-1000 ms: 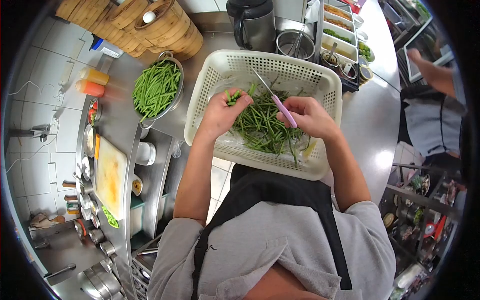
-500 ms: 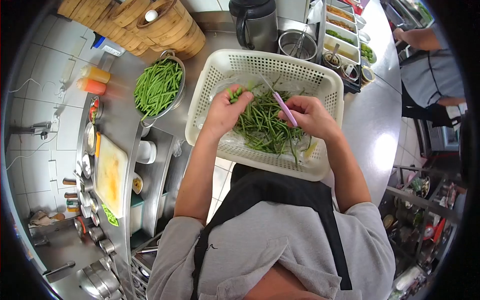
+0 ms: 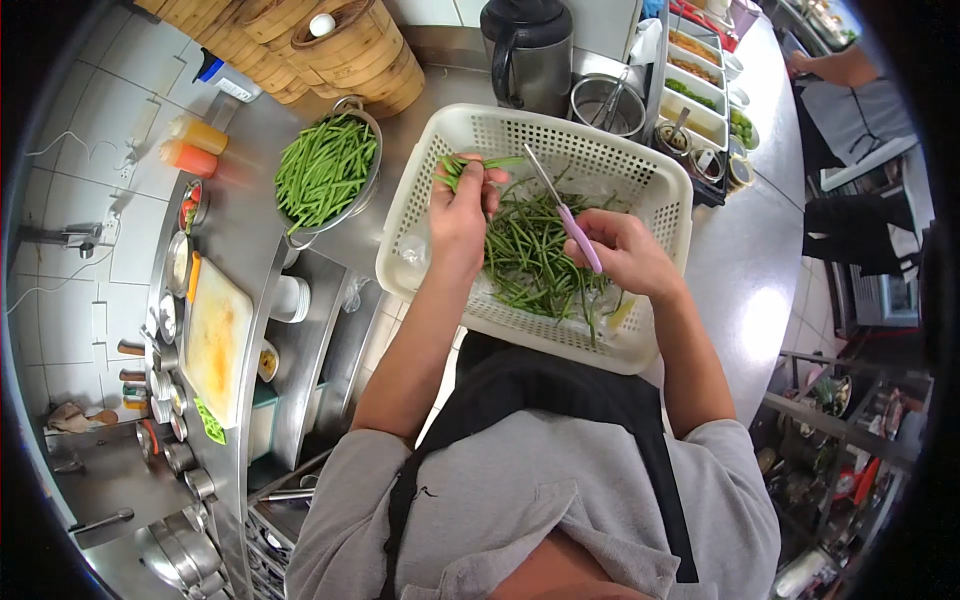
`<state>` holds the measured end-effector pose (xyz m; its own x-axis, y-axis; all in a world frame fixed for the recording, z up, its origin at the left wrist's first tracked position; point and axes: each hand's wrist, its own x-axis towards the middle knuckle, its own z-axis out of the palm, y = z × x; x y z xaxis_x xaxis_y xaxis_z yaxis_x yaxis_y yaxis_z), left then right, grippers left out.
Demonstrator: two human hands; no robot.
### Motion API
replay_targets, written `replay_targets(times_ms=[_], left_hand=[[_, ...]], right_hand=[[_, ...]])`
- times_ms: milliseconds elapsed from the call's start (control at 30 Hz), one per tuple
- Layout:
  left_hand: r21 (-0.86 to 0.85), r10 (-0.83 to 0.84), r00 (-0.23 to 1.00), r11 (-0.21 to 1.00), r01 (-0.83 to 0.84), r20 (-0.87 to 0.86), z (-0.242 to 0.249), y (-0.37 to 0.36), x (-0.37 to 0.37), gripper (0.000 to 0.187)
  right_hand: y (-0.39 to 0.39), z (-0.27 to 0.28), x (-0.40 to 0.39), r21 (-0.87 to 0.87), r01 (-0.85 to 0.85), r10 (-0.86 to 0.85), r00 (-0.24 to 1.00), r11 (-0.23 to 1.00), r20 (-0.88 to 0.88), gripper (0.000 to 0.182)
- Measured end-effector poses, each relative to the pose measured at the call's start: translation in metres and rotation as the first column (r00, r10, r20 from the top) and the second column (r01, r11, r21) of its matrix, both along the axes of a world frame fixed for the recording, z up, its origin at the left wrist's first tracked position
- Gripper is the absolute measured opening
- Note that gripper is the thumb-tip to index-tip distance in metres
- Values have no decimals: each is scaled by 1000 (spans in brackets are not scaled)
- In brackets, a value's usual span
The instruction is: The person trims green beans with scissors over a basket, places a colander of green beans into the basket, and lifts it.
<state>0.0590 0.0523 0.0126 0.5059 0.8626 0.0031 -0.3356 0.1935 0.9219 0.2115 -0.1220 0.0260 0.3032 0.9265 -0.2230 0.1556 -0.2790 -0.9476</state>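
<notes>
My left hand [image 3: 464,205] is closed around a few green beans [image 3: 451,170], over the left part of a cream plastic basket [image 3: 412,225]. In my right hand [image 3: 625,250] is a pair of scissors [image 3: 566,220] with a pink handle, its blades pointing up and to the left toward the held beans. Below both hands, a loose heap of long green beans [image 3: 535,265] lies in the basket on clear plastic. Left of the basket, a metal colander [image 3: 372,165] holds a pile of cut green beans [image 3: 322,172].
Bamboo steamers [image 3: 360,60] and a dark thermal jug [image 3: 530,60] stand at the back, beside a metal pot [image 3: 608,106]. Ingredient trays [image 3: 695,95] are at back right. A cutting board [image 3: 217,345] lies on the left counter. A co-worker [image 3: 850,120] stands at far right.
My left hand has shifted slightly up and turned, with the beans now reaching rightward toward the scissor tips. The scissors have tilted more upright. The whole view has shifted a little.
</notes>
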Motion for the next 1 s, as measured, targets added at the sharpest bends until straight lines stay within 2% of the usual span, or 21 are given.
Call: replay_targets(times_ms=[133, 200, 333, 400, 600, 733, 833, 900, 1000], left_hand=[[76, -45, 998, 996, 41, 46, -6, -9, 3, 12], [105, -83, 996, 991, 81, 22, -5, -11, 1, 13], [100, -99, 995, 990, 97, 17, -3, -10, 0, 13], [88, -118, 993, 989, 116, 20, 0, -9, -1, 13], [55, -156, 987, 986, 155, 22, 8, -8, -4, 10], [11, -141, 990, 990, 140, 30, 10, -9, -4, 10], [45, -111, 992, 993, 108, 57, 8, -10, -2, 10], [128, -77, 996, 989, 70, 52, 8, -13, 0, 10], [170, -58, 998, 984, 52, 33, 11, -18, 1, 10]], right_hand=[[0, -2, 2, -4, -3, 3, 1000, 1000, 4, 35], [0, -2, 5, -55, -56, 52, 996, 997, -76, 27], [0, -3, 5, -57, -61, 56, 995, 997, -79, 29], [1, -8, 3, 39, -8, 12, 993, 999, -118, 34], [0, -8, 3, 49, -31, 37, 991, 998, -126, 32], [-1, -7, 3, 40, -39, 44, 992, 998, -116, 32], [-1, -9, 3, 90, -41, 52, 990, 995, -131, 32], [-1, -8, 2, 92, -37, 55, 976, 995, -211, 32], [-1, -6, 2, 87, -44, 59, 983, 995, -173, 31]])
